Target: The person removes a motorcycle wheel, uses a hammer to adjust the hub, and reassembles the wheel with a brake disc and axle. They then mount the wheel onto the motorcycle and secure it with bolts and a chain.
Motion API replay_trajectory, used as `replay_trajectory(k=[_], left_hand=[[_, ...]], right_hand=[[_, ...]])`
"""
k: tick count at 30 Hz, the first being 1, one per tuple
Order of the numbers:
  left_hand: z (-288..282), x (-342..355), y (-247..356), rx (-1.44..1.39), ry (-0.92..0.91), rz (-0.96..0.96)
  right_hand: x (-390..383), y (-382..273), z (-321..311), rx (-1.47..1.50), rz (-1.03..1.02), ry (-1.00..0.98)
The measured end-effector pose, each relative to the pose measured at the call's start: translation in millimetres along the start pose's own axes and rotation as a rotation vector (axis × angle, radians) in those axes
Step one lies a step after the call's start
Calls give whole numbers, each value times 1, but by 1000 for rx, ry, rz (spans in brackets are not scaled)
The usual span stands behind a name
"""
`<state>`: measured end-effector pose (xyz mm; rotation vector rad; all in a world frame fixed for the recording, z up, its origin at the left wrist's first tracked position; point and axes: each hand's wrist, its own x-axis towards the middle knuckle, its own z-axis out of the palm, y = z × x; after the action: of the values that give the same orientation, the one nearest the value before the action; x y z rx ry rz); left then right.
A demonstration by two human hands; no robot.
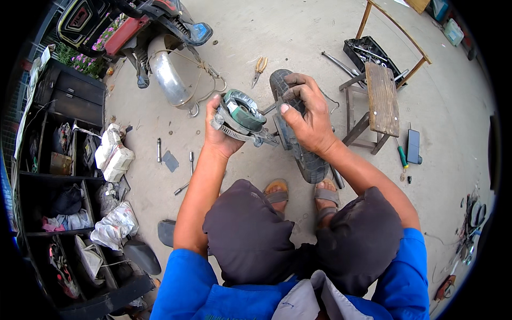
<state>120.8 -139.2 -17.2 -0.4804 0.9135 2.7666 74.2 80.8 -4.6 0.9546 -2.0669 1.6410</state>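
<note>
left of the treaded rubber tyre (311, 166), the fingers of the left hand (223, 142) clasp a rounded green-and-grey metal part (245, 114) with a coiled spring (236, 134); the right hand's (313, 120) fingers bend against the tyre, whether gripping i can't tell.

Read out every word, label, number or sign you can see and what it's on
Nothing reads clearly enough to quote.
Red emblem on the black panel, upper left: too small to read surely.
Lettering on the blue shirt, lower edge: cut off.
Tyre: no legible marking.
</note>
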Motion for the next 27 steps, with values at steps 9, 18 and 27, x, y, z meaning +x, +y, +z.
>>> replay_trajectory(k=[9,18,27], left_hand=[[-68,-3,-17,-8,-144,50],[-104,-10,-35,-43,-142,155],[-140,11,-61,109,87,149]], right_hand=[[-2,-2,16,-7,21,55],[4,-1,23,-59,41,37],[5,1,28,-86,45,3]])
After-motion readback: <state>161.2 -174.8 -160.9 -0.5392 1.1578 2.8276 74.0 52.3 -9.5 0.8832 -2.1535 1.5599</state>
